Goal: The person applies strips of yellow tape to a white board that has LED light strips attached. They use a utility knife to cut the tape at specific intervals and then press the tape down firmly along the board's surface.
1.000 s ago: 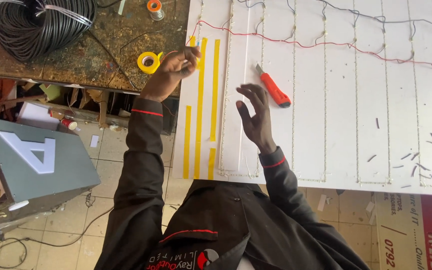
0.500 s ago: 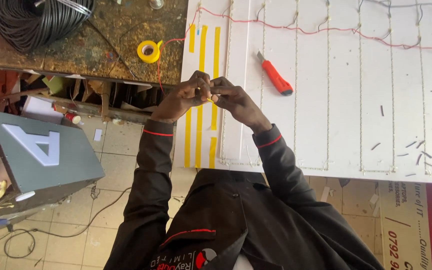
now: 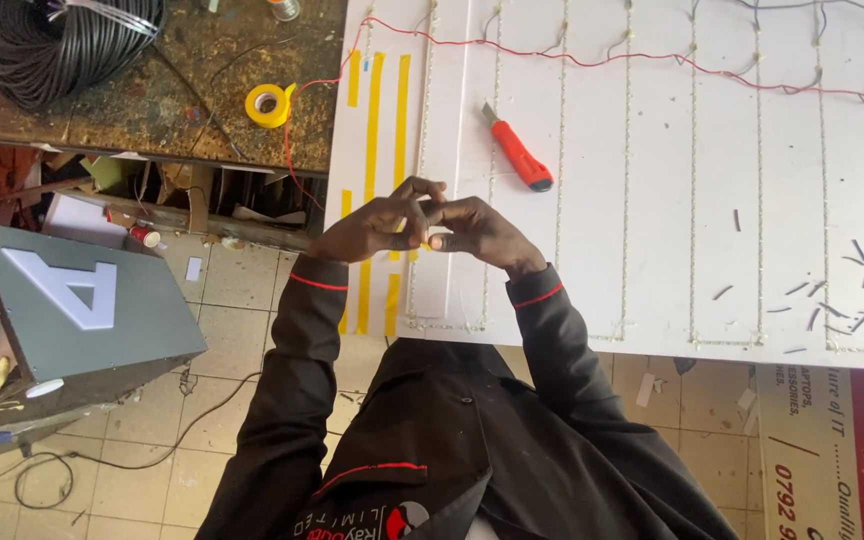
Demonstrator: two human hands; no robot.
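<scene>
- Left hand (image 3: 367,228) and right hand (image 3: 477,228) brought together over the near edge of the white board (image 3: 652,200), fingertips meeting.
- Fingers of both curled in, pinching a small yellow piece of tape (image 3: 422,243) between them; only a sliver visible.
- Just beneath the hands, yellow tape strips (image 3: 399,100) stuck lengthwise on the board's left part.
- Orange utility knife (image 3: 518,150) lying on the board, near and above the right hand.
- Yellow tape roll (image 3: 269,105) on the worn workbench (image 3: 152,100), left of the board, well apart from the hands.
- Red wire (image 3: 572,60) strung across the board's far side.
- Coil of black cable (image 3: 57,45) at the bench's far left corner.
</scene>
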